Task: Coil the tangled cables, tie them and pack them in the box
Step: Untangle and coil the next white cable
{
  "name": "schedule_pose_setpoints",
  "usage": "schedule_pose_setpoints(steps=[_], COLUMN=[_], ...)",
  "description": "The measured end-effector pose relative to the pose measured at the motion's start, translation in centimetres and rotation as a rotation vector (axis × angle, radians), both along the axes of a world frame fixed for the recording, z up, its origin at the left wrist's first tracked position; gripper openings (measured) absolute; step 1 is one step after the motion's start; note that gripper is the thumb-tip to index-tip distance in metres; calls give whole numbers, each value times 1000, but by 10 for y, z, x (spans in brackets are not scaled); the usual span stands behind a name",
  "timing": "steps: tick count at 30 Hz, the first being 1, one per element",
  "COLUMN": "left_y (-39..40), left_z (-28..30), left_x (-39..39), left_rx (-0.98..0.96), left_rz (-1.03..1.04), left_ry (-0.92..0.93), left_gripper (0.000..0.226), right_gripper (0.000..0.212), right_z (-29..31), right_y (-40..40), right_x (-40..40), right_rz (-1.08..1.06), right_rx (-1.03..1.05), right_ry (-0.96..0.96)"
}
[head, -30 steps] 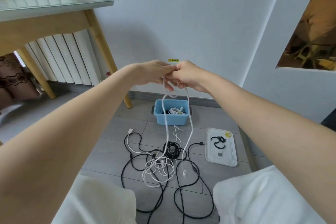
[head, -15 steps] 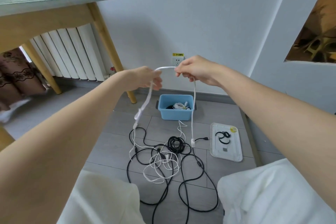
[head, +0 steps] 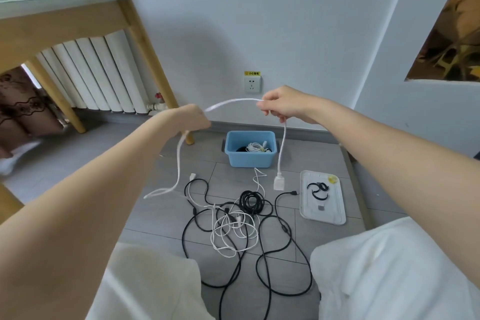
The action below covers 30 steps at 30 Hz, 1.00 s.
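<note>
The left hand [head: 193, 118] turns its back to the camera, so its fingers and its grip on the white cable [head: 233, 102] are hidden; the cable's left end [head: 155, 193] is blurred, its plug unreadable; inside the blue box [head: 250, 157], the near wall hides all but the top of a white coil [head: 255, 147] and a dark shape beside it; the yellow label [head: 252, 73] above the wall socket [head: 252, 85] is too small to read; the black cables [head: 262, 267] nearest the camera, well in front of the box, run under white cloth and off the bottom edge.

white ribbed radiator [head: 98, 73] behind light wooden table leg [head: 153, 65]; white wall socket [head: 252, 85] under yellow warning sticker [head: 252, 73]; grey tiled floor [head: 155, 215].
</note>
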State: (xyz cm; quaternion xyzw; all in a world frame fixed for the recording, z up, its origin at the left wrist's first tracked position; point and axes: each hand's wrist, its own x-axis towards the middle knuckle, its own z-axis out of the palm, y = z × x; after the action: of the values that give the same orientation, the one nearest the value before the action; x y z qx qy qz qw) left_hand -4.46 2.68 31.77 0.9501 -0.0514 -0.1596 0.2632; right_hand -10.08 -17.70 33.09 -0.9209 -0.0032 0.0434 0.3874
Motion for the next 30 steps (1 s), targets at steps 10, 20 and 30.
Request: schedule_pose_setpoints(steps=[10, 20, 30], left_y=[-37, -23, -29], left_z=[-22, -69, -81], left_x=[-4, 15, 18], left_rx=[-191, -165, -226], left_rz=[-307, -145, -274], left_ry=[-37, 127, 109], left_gripper=[43, 50, 45], right_gripper=[31, 24, 15], right_z=[-39, -91, -102], right_y=[3, 3, -9], right_x=[13, 18, 25], right_rz=[93, 133, 147], right_rx=[180, 202, 79], right_ry=[142, 142, 106])
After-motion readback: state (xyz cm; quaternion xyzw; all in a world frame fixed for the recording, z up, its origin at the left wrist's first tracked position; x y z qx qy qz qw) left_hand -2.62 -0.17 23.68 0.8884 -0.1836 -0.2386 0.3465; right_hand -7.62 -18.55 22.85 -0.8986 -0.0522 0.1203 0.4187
